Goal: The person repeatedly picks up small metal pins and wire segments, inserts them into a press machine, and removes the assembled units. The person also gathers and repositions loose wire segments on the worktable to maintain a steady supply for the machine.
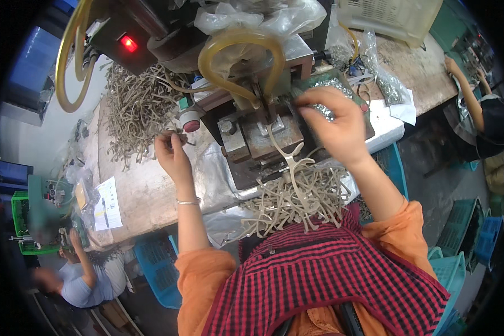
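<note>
beige plastic y-shaped pieces make up the stock here. head view: the left hand [172,150] sits over the workbench [145,190] near its left side, fingertips pinched on one thin beige piece [176,134] drawn from the loose heap [137,106] toward the bench's far left corner. the right hand [337,124] hovers just right of the small press [263,129] at the bench middle, fingers curled down over a tray of small shiny metal parts [325,95]; whether it grips one cannot be told. a y-shaped piece [288,157] lies in the press fixture, stem toward the near edge, above a pile of finished pieces [297,199] that spills over that edge onto the checked apron [330,274]. amber tubing [241,45] loops over the press head. judgement: seat each piece flat and square in the fixture, keep fingers out from under the head, and feed one piece at a time. other workers sit at the far right and lower left.
</note>
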The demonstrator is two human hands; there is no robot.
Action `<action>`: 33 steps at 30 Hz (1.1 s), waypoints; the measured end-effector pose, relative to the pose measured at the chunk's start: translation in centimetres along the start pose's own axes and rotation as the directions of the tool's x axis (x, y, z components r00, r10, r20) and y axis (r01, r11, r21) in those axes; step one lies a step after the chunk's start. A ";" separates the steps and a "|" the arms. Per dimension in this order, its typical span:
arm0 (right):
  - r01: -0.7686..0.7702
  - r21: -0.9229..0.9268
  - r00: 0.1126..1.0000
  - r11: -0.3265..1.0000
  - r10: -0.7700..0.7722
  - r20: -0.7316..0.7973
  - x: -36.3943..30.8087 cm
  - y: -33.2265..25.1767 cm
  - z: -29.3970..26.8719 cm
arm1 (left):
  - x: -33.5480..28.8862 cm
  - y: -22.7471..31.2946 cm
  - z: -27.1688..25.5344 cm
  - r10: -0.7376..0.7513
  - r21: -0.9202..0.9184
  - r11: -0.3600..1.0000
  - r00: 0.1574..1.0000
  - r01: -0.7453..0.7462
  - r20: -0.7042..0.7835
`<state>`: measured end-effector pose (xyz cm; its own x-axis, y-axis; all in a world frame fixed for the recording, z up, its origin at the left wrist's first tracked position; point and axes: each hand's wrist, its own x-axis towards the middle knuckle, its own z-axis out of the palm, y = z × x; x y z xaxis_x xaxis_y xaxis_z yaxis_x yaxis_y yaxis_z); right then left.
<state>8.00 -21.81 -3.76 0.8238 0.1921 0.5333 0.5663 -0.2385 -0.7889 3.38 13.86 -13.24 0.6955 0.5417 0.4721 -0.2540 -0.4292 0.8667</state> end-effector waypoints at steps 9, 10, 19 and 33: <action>-0.243 0.492 0.967 0.836 0.248 0.057 0.9 -1.6 3.4 | -1.7 16.9 2.5 0.425 -0.600 0.710 0.904 -0.369 -0.052; -0.267 0.565 0.959 0.781 0.274 0.074 0.9 -2.2 3.7 | -1.2 18.0 2.8 0.476 -0.529 0.735 0.879 -0.423 -0.041; -0.233 0.390 0.969 0.891 0.181 0.165 -0.4 -3.4 0.9 | -2.6 18.2 4.9 0.632 -0.457 0.722 0.763 -0.519 0.132; -0.004 -0.606 0.987 0.795 -0.096 -0.131 -2.8 9.3 -2.8 | -4.7 18.9 7.4 0.758 -0.143 0.515 0.370 -0.845 0.537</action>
<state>10.97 -27.24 -11.73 0.7619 0.0874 0.6418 0.4622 -0.7675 -0.4442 0.28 -2.17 -0.25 0.4261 -0.5132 0.7450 -0.8151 -0.5751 0.0700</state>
